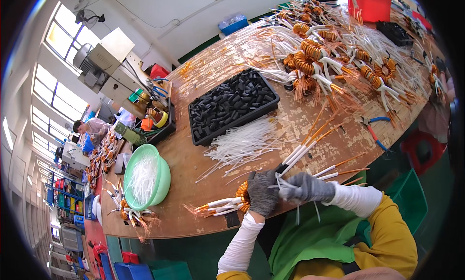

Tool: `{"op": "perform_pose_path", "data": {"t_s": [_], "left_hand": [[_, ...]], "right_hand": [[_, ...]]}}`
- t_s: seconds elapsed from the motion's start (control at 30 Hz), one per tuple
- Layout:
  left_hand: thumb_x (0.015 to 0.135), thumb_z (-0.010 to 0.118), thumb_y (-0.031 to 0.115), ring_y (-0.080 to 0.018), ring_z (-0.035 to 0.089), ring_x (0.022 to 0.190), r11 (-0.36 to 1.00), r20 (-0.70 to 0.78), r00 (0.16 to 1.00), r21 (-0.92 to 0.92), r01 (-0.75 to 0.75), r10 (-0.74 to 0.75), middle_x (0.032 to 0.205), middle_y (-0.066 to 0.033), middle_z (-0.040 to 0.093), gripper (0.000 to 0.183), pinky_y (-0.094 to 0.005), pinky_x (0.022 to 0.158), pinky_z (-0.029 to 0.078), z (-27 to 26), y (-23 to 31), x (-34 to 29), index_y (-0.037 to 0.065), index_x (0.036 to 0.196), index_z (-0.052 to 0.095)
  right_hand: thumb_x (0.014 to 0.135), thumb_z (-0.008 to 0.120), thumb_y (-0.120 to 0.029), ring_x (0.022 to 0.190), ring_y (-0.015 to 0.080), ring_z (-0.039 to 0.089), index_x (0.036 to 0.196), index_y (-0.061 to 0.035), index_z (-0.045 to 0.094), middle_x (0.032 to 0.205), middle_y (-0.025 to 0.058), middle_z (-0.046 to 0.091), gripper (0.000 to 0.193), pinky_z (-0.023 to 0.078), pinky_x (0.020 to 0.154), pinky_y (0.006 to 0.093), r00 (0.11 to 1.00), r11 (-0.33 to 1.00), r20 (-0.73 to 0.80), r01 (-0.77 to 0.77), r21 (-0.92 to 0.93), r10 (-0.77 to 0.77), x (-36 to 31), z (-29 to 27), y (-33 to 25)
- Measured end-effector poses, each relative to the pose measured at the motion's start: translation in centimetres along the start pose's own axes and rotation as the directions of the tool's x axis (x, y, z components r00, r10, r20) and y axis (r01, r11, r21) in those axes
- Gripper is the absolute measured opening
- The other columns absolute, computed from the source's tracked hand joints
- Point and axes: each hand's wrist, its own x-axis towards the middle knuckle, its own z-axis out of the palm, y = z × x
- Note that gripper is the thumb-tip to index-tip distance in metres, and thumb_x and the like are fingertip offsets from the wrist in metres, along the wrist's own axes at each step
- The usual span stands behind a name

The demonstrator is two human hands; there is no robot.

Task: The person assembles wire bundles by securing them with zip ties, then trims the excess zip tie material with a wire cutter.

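A copper-wound coil [243, 195] is held at the near edge of the counter [179, 176], partly covered by the curled, gray-gloved left hand [262, 192]. Just beside it, a thin white tie [317, 211] is gripped in the closed right hand [306, 187]. Farther in, loose white ties [242, 143] are spread beside a black tray [242, 122].

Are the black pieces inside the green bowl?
No, the black pieces lie in the black tray; the green bowl holds white strips.
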Motion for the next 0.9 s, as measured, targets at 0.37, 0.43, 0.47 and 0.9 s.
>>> {"op": "perform_pose_path", "data": {"t_s": [0.37,0.43,0.47,0.9], "left_hand": [[0.080,0.056,0.021,-0.0304,0.057,0.076,1.000,-0.163,0.986,-0.008,-0.027,0.025,0.073,-0.0123,0.059,0.016,-0.0470,0.087,0.038,-0.2,0.5,0.3,0.007,0.084,0.058],[0.079,0.055,0.018,-0.0313,0.056,0.075,0.999,-0.137,0.990,0.009,-0.039,0.040,0.073,-0.0129,0.058,0.013,-0.0464,0.087,0.039,-0.3,0.3,0.2,0.006,0.084,0.058],[0.078,0.055,0.014,-0.0322,0.056,0.075,0.998,-0.108,0.993,0.020,-0.054,0.056,0.073,-0.0135,0.057,0.010,-0.0458,0.086,0.039,-0.4,0.4,0.1,0.006,0.084,0.057],[0.079,0.052,0.014,-0.0333,0.054,0.075,0.995,-0.160,0.983,-0.024,-0.098,0.093,0.075,-0.0145,0.056,0.014,-0.0441,0.078,0.040,-1.1,0.1,0.2,0.004,0.088,0.057]], "right_hand": [[0.091,0.049,-0.034,0.065,0.0205,0.060,0.087,-0.0018,0.059,0.068,0.0096,0.062,0.034,0.047,0.065,0.0320,0.935,0.999,-0.352,-0.043,-0.012,0.036,2.4,-3.3,3.3],[0.090,0.048,-0.031,0.062,0.0236,0.060,0.087,-0.0016,0.058,0.066,0.0113,0.060,0.031,0.047,0.061,0.0341,0.929,0.979,-0.366,-0.027,-0.204,-0.051,3.9,-2.7,2.4],[0.090,0.048,-0.029,0.060,0.0266,0.059,0.087,-0.0014,0.057,0.064,0.0130,0.059,0.029,0.047,0.058,0.0362,0.921,0.921,-0.364,-0.019,-0.390,-0.135,4.5,-2.6,2.1],[0.089,0.050,-0.044,0.049,0.0044,0.046,0.097,-0.0073,0.060,0.061,-0.0029,0.053,0.039,0.037,0.045,0.0181,0.942,0.966,-0.218,-0.239,0.095,0.255,3.0,-4.6,0.0]]}}
